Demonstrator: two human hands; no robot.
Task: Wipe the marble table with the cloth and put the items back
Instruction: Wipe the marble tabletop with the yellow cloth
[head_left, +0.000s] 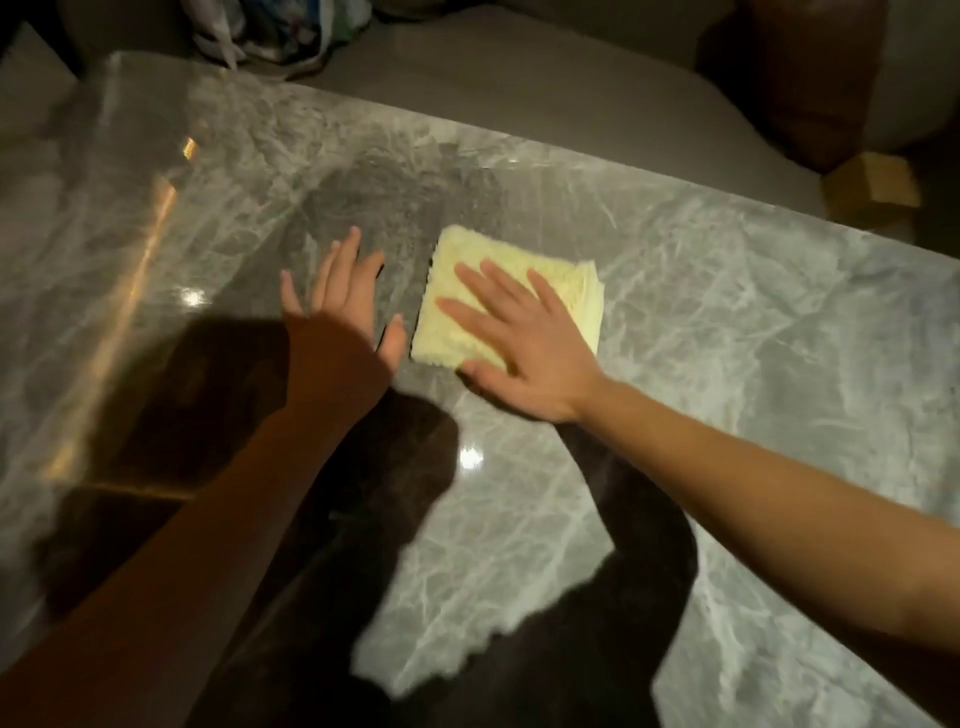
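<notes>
A folded pale yellow cloth (467, 280) lies flat on the grey marble table (727, 338), near its middle. My right hand (524, 343) presses down on the cloth with the palm flat and the fingers spread. My left hand (343, 322) rests flat on the bare marble just left of the cloth, fingers apart, holding nothing. A streaky patch shows on the marble beyond the two hands.
Beyond the table's far edge lie a plastic bag (280, 31) at the top left, a brown cushion (810, 78) at the top right and a small cardboard box (872, 182) on the grey floor. Dark shadows of my arms fall on the near marble.
</notes>
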